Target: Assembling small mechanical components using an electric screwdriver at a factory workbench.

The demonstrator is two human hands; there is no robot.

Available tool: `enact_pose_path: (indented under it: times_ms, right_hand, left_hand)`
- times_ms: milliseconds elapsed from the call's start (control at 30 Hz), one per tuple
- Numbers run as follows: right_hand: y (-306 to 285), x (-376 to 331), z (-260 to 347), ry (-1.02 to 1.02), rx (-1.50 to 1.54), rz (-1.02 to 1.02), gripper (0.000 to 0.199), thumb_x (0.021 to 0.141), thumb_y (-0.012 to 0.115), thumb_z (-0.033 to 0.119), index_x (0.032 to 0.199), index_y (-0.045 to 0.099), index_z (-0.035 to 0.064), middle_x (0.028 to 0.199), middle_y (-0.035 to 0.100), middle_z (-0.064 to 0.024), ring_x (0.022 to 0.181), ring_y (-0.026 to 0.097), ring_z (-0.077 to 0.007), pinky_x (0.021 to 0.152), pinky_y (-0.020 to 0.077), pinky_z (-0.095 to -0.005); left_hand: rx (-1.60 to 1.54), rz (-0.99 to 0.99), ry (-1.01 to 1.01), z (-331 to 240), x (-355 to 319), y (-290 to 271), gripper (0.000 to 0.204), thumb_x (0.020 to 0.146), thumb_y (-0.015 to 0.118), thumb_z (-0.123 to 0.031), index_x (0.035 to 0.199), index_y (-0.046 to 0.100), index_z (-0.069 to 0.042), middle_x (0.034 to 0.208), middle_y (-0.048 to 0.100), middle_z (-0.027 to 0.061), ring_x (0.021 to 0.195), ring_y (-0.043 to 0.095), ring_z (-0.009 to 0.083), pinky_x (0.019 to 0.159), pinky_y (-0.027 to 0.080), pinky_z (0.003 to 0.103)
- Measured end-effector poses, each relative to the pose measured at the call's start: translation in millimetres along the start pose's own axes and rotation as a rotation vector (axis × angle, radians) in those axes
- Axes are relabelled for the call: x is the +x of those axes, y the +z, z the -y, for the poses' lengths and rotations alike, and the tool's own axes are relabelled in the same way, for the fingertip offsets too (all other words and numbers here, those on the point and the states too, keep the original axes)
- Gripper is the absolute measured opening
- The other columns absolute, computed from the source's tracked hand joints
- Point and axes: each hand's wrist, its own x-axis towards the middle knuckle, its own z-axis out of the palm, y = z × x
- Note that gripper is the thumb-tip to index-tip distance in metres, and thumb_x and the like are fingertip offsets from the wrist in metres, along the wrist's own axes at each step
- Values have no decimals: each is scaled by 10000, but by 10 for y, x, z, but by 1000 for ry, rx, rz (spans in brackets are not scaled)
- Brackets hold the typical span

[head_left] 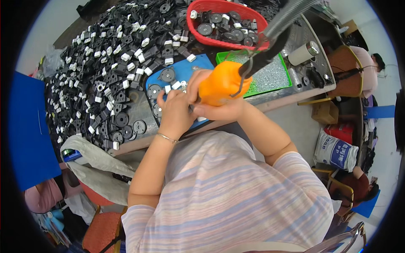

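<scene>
- Orange tool [220, 86] sits above the blue mat [203, 61] by the table's [278, 98] near edge.
- From here I see its long axis run from the coiled spring [291, 17], toward the table's far right corner, back toward the left hand [175, 111]; the tip is hidden.
- Right hand [225, 110]: grip wrapped around the tool. Left fingers: bunched close by; I can't tell what they pinch.
- Past the near right corner, a white sack [322, 145] shows print on its blue panel [341, 154].
</scene>
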Motion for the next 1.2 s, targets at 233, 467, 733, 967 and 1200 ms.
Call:
enact_pose_path:
  times_ms: [233,467,733,967,1200]
  right_hand:
    - [-513,3,397,-303,105,-212,245,742,641,33,944,508,-9,867,519,-132,632,558,-155,586,495,-270]
    - [-929,-127,96,-249,-236,-745,236,735,602,-67,941,508,-1,813,572,-92,595,569,-141,573,482,-257]
    - [-971,-46,-30,-292,-223,-747,224,734,610,-66,925,514,-1,814,571,-87,583,569,-136,585,494,-260]
    - [-941,-61,-35,-254,-233,-782,210,734,618,-61,911,520,-3,785,570,-78,569,568,-130,540,483,-243]
    - [-925,-33,-20,-225,-287,-794,192,733,617,-62,891,527,1,754,570,-66,560,566,-126,525,476,-238]
  left_hand:
    - [-51,141,-88,-65,-4,-86,472,542,814,-227,976,675,-105,889,648,29,1009,514,219,1005,183,517]
    - [-36,182,-99,-77,38,-109,481,547,811,-239,987,673,-103,932,651,42,1041,503,229,1008,173,527]
    - [-15,183,-104,-72,30,-100,514,536,826,-263,1001,669,-110,929,645,29,1018,508,208,1003,192,488]
    - [-24,182,-93,-67,35,-104,525,525,828,-262,1000,669,-106,928,641,37,1012,509,212,997,203,477]
    - [-62,195,-107,-71,48,-124,485,539,816,-239,978,668,-96,940,645,53,1036,505,234,1000,183,519]
